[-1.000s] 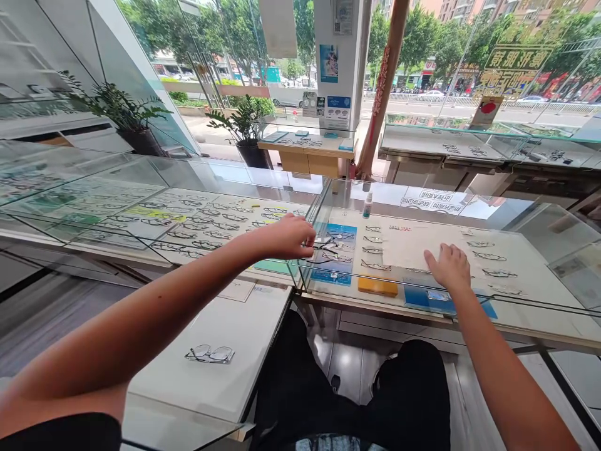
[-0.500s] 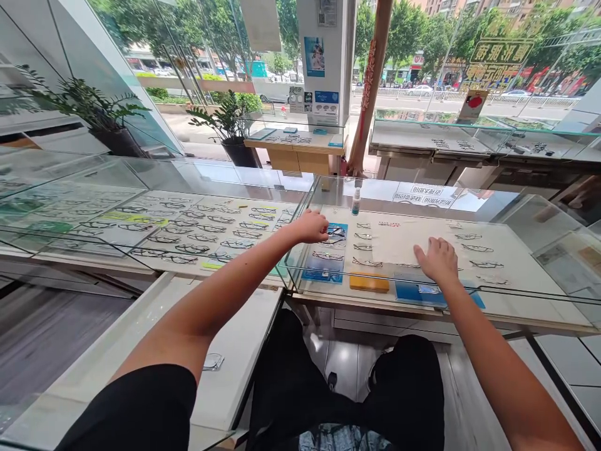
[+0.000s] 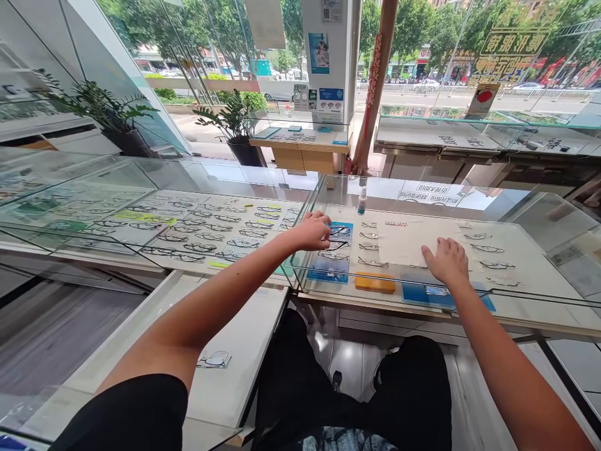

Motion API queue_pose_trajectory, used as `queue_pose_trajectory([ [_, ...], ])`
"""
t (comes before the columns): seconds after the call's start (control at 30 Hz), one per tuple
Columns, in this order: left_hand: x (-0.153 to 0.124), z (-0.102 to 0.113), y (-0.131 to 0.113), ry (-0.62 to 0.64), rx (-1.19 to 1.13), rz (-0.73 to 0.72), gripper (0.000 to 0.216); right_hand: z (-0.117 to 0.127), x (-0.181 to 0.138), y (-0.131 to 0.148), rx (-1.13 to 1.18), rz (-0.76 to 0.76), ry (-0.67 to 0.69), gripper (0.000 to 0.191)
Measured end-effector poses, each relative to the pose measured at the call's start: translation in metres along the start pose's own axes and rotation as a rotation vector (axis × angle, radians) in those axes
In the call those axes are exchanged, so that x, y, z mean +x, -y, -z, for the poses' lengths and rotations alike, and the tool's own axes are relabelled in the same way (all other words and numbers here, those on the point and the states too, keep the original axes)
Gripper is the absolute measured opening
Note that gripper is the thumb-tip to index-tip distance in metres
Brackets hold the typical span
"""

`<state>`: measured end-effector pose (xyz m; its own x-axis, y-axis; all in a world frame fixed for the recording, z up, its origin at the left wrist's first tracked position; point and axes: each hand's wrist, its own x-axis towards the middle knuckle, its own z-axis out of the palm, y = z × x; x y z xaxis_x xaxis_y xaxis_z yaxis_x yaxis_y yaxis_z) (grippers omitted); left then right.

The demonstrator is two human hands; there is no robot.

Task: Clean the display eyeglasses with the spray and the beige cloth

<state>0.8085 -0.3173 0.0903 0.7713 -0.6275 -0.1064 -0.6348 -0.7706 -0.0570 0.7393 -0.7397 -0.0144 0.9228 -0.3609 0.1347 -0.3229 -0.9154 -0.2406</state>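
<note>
My left hand (image 3: 313,231) is over the left end of the glass display counter, its fingers curled. A dark pair of eyeglasses (image 3: 336,245) shows at its fingertips and appears to be held there, above a blue card (image 3: 327,275) under the glass. The curled fingers hide part of the frame. A pale cloth (image 3: 401,244) with small red print lies on the glass top. My right hand (image 3: 447,260) rests palm down at the cloth's right edge, fingers stretched out. Beyond the cloth's left corner a small spray bottle (image 3: 362,202) stands upright.
Rows of eyeglasses (image 3: 209,237) lie in the glass case to the left. Below it an open drawer (image 3: 253,313) holds one pair of glasses (image 3: 216,359). An orange case (image 3: 374,283) lies under the counter glass. A wooden post (image 3: 375,94) and potted plants (image 3: 233,119) stand beyond.
The view has shifted slightly, moving the scene a little to the right. My left hand's fingers have turned down a bit, with the dark eyeglasses lower. My right hand stays on the cloth.
</note>
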Motion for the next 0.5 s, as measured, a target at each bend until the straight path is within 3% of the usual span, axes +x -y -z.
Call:
queue_pose_trajectory([
  [0.23,-0.019,0.005,-0.011,-0.076,0.074,0.053,0.031,-0.002,0.000,-0.003,-0.005,0.016,-0.020,0.084],
  [0.37,-0.049,0.022,-0.026,-0.159,0.035,0.118,0.030,-0.003,0.000,-0.006,0.013,0.014,-0.013,0.085],
  [0.43,-0.075,0.028,-0.035,-0.029,-0.118,0.134,0.024,-0.004,0.000,-0.008,0.024,0.009,-0.011,0.087],
  [0.5,-0.104,0.022,-0.042,0.292,-0.335,0.048,0.027,-0.006,0.001,-0.012,0.025,0.016,-0.015,0.087],
])
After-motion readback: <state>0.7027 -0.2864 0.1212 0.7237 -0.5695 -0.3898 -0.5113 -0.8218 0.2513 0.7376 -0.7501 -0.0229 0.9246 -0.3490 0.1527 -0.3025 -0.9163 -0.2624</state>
